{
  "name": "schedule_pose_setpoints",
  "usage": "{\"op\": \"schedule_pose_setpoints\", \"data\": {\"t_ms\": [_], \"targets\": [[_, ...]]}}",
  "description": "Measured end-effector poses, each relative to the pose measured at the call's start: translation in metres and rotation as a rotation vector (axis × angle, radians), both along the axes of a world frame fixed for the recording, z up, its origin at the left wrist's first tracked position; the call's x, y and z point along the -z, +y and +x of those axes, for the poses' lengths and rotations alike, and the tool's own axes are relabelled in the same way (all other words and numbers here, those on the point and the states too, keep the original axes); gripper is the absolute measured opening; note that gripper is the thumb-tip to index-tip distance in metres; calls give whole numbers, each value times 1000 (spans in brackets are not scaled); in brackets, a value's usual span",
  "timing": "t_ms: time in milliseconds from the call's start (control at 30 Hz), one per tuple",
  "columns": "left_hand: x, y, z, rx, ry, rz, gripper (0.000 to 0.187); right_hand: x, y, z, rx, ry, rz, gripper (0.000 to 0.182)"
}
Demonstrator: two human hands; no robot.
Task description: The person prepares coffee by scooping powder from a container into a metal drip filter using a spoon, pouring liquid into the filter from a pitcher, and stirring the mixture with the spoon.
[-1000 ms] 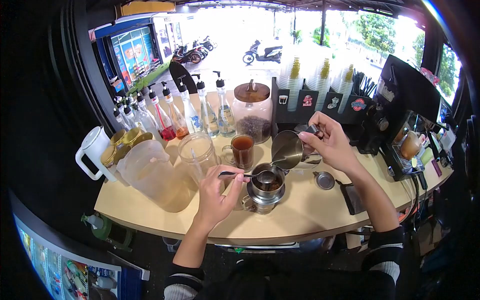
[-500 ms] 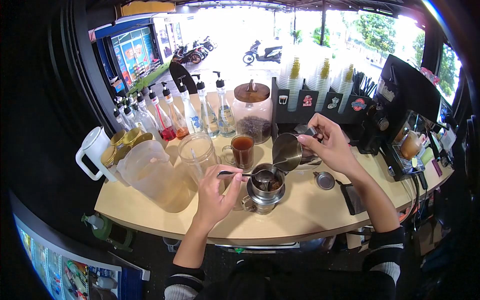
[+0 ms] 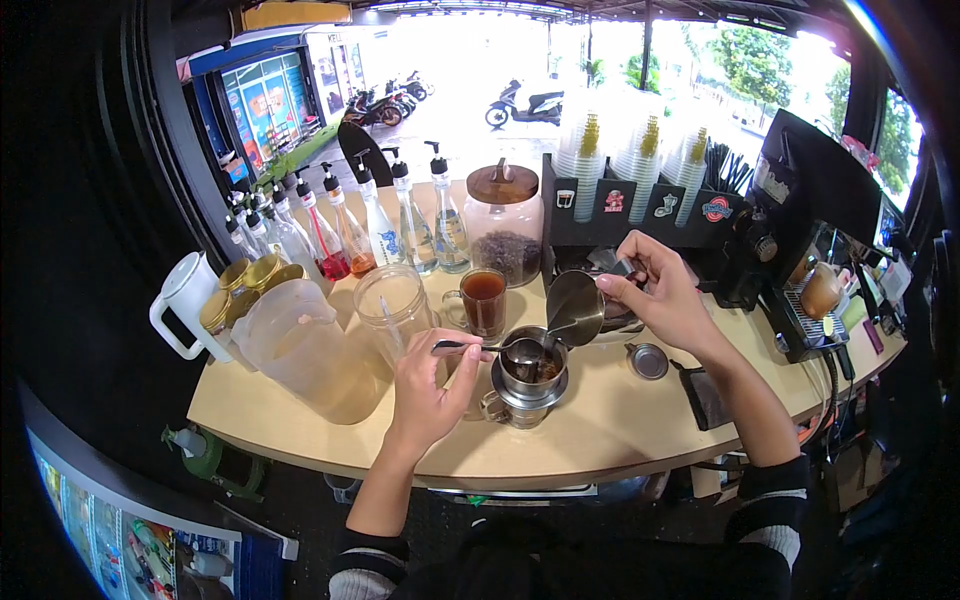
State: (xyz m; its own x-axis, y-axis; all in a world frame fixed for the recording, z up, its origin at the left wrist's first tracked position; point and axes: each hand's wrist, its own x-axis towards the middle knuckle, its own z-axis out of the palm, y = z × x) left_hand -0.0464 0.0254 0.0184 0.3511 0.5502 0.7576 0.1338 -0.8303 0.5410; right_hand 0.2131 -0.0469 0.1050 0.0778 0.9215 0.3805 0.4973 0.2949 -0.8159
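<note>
My left hand (image 3: 437, 385) pinches the handle of a spoon (image 3: 522, 352), whose bowl is held over the mouth of a metal drip filter (image 3: 530, 385). Dark coffee shows inside the filter, which sits on top of a glass mug (image 3: 497, 407). In my right hand (image 3: 655, 295) is a metal pitcher (image 3: 577, 308), gripped by its handle and tilted left, with a thin stream running from its lip toward the spoon and filter. Just behind the filter stands a glass mug of brown drink (image 3: 484, 303).
Left of my hands are a large plastic jug (image 3: 310, 350), an open clear jar (image 3: 393, 305) and a white pitcher (image 3: 187, 300). Pump bottles (image 3: 402, 220) and a lidded jar (image 3: 504, 225) line the back. At right lie a round metal lid (image 3: 648, 361) and an espresso machine (image 3: 800, 290).
The pitcher tips a little further and the stream continues. The spoon has shifted slightly left over the filter. Both hands keep their grips.
</note>
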Motion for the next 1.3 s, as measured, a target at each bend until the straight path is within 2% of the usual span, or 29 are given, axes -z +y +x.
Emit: {"op": "schedule_pose_setpoints", "data": {"t_ms": [67,200,600,767,1300], "targets": [[-1,-3,1,-1,-42,-129,6,0,0,0,-4,-4,7,24],[0,0,-2,-23,-58,-169,6,2,2,2,9,-39,45,25],[-1,8,-22,-93,-184,-80,8,0,16,-3,7,68,91,27],[-6,4,-28,-139,-165,-28,8,-1,22,-9,10,-61,153,27],[1,4,-41,-144,-82,7,9,6,28,-10,67,-110,212,28]]}}
